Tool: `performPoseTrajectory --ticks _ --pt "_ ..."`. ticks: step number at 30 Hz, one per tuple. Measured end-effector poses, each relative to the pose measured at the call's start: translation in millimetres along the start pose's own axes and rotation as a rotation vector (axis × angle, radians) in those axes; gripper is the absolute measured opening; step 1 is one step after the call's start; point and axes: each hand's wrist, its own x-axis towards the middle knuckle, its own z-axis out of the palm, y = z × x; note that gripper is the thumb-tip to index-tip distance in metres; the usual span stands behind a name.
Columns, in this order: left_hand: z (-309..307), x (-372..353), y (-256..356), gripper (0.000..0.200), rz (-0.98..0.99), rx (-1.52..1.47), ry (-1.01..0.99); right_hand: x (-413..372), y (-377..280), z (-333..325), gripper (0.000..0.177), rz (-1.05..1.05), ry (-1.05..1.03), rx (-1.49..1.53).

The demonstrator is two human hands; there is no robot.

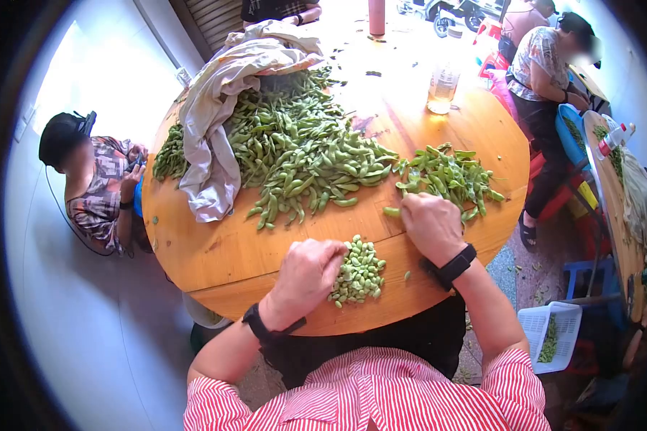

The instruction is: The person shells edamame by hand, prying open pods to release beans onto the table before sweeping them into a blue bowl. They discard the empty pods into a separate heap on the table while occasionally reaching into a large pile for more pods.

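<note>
My left hand (305, 276) is closed at the left edge of a small pile of shelled green beans (361, 271); what its fingers hold, if anything, is hidden. My right hand (431, 226) pinches a green pod (392, 212) that sticks out to the left of its fingertips. Just beyond that hand lies a heap of opened pods (453, 176). A large heap of whole green pods (302, 144) spreads over the round wooden table (216, 251), partly under a pale cloth (210, 154).
A bottle of yellowish liquid (442, 86) stands at the back right, and a pink cylinder (377, 18) farther back. People sit at the left (97, 183) and right (546, 72). A white basket (564, 337) is low at the right, near a second table (611, 215).
</note>
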Motion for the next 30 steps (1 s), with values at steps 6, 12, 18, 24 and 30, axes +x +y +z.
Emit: performPoseTrajectory --ticks 6,12,18,24,30 --pt "5.9 54.4 -22.8 0.015 -0.087 0.068 0.036 -1.2 -3.9 -16.0 0.005 0.052 0.08 0.079" --pt "15.6 60.3 -44.1 0.01 -0.101 0.262 -0.006 -20.6 -14.8 -13.7 0.011 0.024 -0.035 0.515" --pt "2.3 40.2 -31.7 0.012 -0.178 0.085 0.039 -30.2 -46.5 12.5 0.017 0.3 -0.208 0.995" --pt "-8.1 15.2 -18.6 0.015 -0.56 -0.807 -0.053 -24.7 -63.3 21.4 0.019 0.466 -0.237 1.349" --pt "-2.6 1.3 -8.5 0.017 -0.55 -0.894 -0.04 -28.5 -63.3 15.5 0.022 0.244 -0.295 1.066"
